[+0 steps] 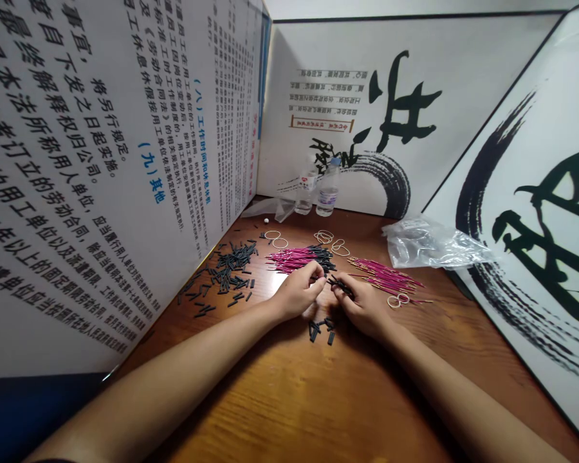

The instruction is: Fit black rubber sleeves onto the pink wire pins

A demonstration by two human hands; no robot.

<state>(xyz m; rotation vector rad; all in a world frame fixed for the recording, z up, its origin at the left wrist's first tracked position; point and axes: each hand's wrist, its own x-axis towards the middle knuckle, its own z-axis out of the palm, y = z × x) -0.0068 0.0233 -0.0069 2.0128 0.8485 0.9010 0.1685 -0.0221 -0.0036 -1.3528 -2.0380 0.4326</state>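
Observation:
My left hand [299, 292] is closed, thumb and fingertips pinched together; what lies between them is too small to make out. Right beside it, my right hand [361, 302] is shut on several short black tubes [340, 287] that stick out toward the left fingertips. Just behind the left hand lies a bundle of thin magenta sticks [294, 259] whose right ends carry black sleeves [322, 257]. More magenta sticks [388, 275] with gold-coloured ends lie behind the right hand. On the table below the two hands is a small group of black tubes [321, 330].
A larger heap of black tubes [231, 265] spreads over the left of the wooden table [289, 392]. Pale rubber bands [324, 237] lie around the sticks. Two water bottles [327, 193] and a clear plastic bag [427, 243] stand near the printed panels [338, 38] enclosing the table.

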